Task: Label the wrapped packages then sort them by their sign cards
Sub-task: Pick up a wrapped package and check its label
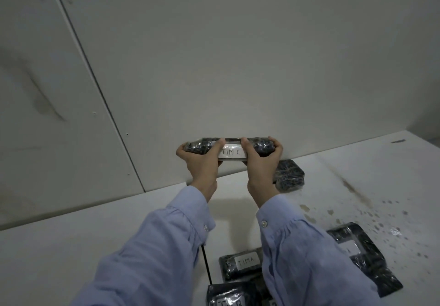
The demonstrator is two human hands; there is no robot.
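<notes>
both hands, left hand point(201, 160) and right hand point(260, 162), grip the wrapped package point(232, 149) labelled "tim c" by its ends, raised above the far table point(119, 229) edge against the wall point(214, 55).

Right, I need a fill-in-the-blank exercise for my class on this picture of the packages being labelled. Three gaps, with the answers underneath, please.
1. The left hand and right hand together grip a wrapped package whose white label reads TIM ___.
2. Of the two packages lying on the table between the forearms, the farther package is labelled TIM ___.
3. The person's shirt sleeves are light ___.

Answers: C; A; blue.
</notes>
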